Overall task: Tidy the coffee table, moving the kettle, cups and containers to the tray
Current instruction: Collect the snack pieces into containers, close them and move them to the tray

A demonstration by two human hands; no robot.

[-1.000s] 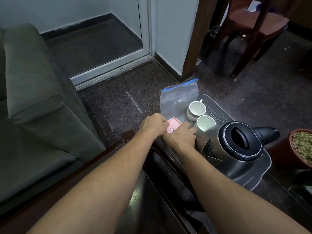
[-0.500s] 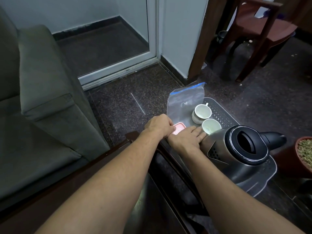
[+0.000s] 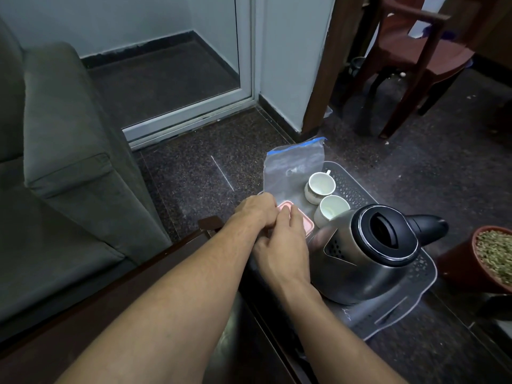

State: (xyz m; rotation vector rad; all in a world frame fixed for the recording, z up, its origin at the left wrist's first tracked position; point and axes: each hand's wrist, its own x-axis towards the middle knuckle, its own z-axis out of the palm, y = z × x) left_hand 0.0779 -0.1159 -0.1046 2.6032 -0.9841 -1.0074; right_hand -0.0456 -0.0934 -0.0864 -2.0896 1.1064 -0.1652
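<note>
Resting side by side over a small pink container [image 3: 300,221], the left hand [image 3: 256,213] and right hand [image 3: 285,245] meet at the near corner of the grey perforated tray [image 3: 357,187]. Left fingers [image 3: 273,217] curl against the container's edge; right fingers [image 3: 293,217] lie flat across its lid, so whether either truly grips it I cannot tell. Just beyond the fingers lies a clear zip bag [image 3: 291,164], with two white cups [image 3: 321,187] standing upright on the tray beside it. Immediately right of the right fingers sits the steel kettle [image 3: 368,253], also on the tray. Farther right stands a potted plant [image 3: 493,253]; left of the hands, a grey sofa [image 3: 63,167].
</note>
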